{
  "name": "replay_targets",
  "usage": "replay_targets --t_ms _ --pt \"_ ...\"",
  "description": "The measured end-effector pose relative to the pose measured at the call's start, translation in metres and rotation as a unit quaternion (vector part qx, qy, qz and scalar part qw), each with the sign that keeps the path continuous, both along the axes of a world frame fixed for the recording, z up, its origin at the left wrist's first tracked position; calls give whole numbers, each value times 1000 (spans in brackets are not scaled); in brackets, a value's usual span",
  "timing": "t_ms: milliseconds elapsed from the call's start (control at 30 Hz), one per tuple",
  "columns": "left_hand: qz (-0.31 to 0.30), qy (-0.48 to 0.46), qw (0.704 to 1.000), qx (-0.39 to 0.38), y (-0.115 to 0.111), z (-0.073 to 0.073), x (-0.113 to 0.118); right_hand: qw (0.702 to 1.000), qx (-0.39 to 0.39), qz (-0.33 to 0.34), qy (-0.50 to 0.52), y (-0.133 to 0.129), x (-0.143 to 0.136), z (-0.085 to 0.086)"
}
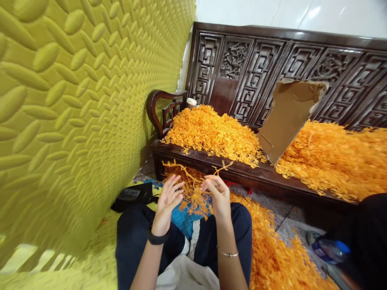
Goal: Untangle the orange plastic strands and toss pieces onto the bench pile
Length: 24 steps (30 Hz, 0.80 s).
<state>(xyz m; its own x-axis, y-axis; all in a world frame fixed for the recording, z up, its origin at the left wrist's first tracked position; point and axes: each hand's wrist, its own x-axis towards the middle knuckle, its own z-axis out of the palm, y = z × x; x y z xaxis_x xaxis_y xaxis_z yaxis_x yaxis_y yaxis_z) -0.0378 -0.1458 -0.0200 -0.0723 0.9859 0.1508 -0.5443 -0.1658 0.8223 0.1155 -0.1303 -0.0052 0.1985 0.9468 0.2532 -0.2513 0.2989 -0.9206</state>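
My right hand (220,195) is closed in a pinch on a thin, branched orange stem (188,173), whose arms stick out to the left and up to the right. My left hand (168,198) is just left of it, palm turned inward and fingers spread, with nothing seen in its grasp. Below and behind both hands, a tangle of loose orange branched pieces (198,201) lies over a blue sheet (183,222) between my knees. What the pieces are made of I cannot tell.
A dark carved wooden bench (254,171) carries two heaps of small orange pieces (211,131), parted by a leaning cardboard sheet (290,108). More orange pieces (272,241) cover the floor at right, near a bottle (331,249). A yellow textured mat (90,100) stands at left.
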Motion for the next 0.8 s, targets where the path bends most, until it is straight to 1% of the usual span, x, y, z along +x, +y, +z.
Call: replay_targets --t_ms 67,100,133,167,233,267,300,367,433,500,567,633,733,800 --pt "49 -3 999 5 -3 -2 -4 1000 18 -20 13 1 5 3" --pt "47 -6 999 6 -4 -3 -6 999 25 -22 15 1 7 4" --pt "16 -5 1000 4 -5 -4 -8 999 33 -24 18 1 8 4" --pt "-41 1 999 -2 -6 -4 -9 999 44 -22 20 -1 9 4" --pt "-189 20 982 -19 -8 -4 -10 997 78 4 23 -5 10 2" --pt "-251 23 967 -32 -9 -4 -9 994 100 31 20 -8 11 1" --pt "-294 15 955 -45 -9 -4 -8 990 123 69 8 -11 12 1" --pt "-331 -29 940 -79 -9 -3 -4 972 153 168 -51 -19 15 -1" --pt "-336 -80 932 -109 -7 -3 -1 945 151 259 -134 -27 18 0" --pt "-330 -123 927 -127 -3 -5 0 919 142 313 -194 -35 20 0" --pt "-319 -161 923 -141 2 -8 -1 907 134 333 -219 -42 22 0" --pt "-283 -191 926 -162 8 -13 -2 901 118 341 -240 -47 25 -2" --pt "-204 -202 941 -177 12 -20 -1 888 74 351 -288 -52 33 -5" --pt "-161 -180 959 -150 11 -23 1 876 55 363 -313 -53 40 -9"
